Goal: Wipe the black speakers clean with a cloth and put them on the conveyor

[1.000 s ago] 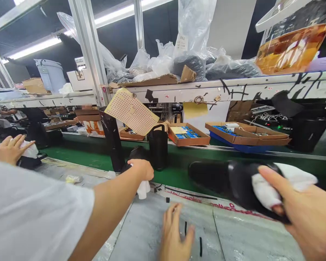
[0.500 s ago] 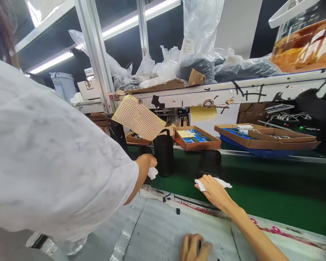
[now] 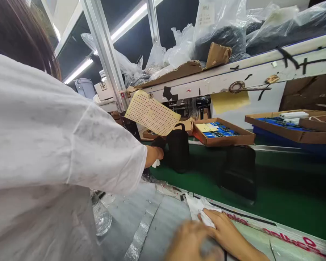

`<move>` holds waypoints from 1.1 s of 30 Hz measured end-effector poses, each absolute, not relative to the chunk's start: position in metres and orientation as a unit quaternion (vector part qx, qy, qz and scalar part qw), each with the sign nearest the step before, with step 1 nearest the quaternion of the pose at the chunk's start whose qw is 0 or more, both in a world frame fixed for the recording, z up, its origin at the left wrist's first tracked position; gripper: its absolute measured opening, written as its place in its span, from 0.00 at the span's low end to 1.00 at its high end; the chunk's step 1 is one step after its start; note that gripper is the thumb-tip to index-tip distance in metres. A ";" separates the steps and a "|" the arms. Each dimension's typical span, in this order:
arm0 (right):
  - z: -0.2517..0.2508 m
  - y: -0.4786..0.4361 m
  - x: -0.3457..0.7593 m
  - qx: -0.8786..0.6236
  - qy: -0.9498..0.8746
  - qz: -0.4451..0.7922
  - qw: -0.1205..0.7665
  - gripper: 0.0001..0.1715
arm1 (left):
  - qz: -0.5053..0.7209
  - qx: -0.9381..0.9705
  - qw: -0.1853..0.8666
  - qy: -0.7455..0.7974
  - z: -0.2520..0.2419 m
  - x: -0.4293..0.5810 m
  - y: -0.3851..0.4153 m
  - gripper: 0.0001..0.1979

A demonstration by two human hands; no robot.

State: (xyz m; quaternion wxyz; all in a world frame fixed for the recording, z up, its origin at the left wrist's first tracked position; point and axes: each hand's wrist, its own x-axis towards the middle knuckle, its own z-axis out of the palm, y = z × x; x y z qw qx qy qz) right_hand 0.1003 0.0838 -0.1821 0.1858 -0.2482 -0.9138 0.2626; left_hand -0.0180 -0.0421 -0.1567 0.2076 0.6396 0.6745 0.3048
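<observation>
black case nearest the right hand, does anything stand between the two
Nothing visible stands between the right hand and the black case. Only the flat-looking edge strip and a stretch of green belt lie between them; the white cloth is in that hand's grasp.

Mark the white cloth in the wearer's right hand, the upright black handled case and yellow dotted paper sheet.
Crumpled white cloth (image 3: 193, 205): head view, loose left part.
Black handled case (image 3: 178, 150): head view, front middle.
Yellow dotted paper sheet (image 3: 152, 113): head view, face centre.
</observation>
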 end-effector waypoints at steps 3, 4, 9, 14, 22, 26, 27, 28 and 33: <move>-0.186 0.082 0.100 -0.255 -0.925 0.248 0.135 0.13 | 0.319 0.580 0.079 0.745 -0.111 -0.051 -0.018 0.18; -0.189 0.082 0.100 -0.258 -0.927 0.242 0.127 0.14 | 0.321 0.569 0.063 0.755 -0.110 -0.055 -0.008 0.20; -0.203 0.086 0.099 -0.261 -0.924 0.255 0.118 0.22 | 0.278 0.626 0.079 0.725 -0.162 -0.045 0.014 0.18; -0.204 0.087 0.099 -0.246 -0.925 0.262 0.124 0.25 | 0.270 0.646 0.077 0.709 -0.180 -0.044 0.008 0.17; -0.198 0.084 0.101 -0.236 -0.931 0.245 0.130 0.26 | 0.271 0.651 0.082 0.704 -0.176 -0.049 0.011 0.17; -0.198 0.085 0.101 -0.240 -0.931 0.244 0.128 0.24 | 0.288 0.648 0.072 0.701 -0.179 -0.049 0.011 0.17; -0.199 0.085 0.101 -0.241 -0.930 0.246 0.130 0.24 | 0.293 0.648 0.072 0.699 -0.181 -0.049 0.010 0.16; -0.199 0.086 0.101 -0.242 -0.929 0.248 0.131 0.24 | 0.300 0.648 0.073 0.696 -0.182 -0.049 0.010 0.16; -0.197 0.086 0.099 -0.240 -0.926 0.251 0.147 0.23 | 0.384 0.626 0.076 0.674 -0.182 -0.047 0.012 0.16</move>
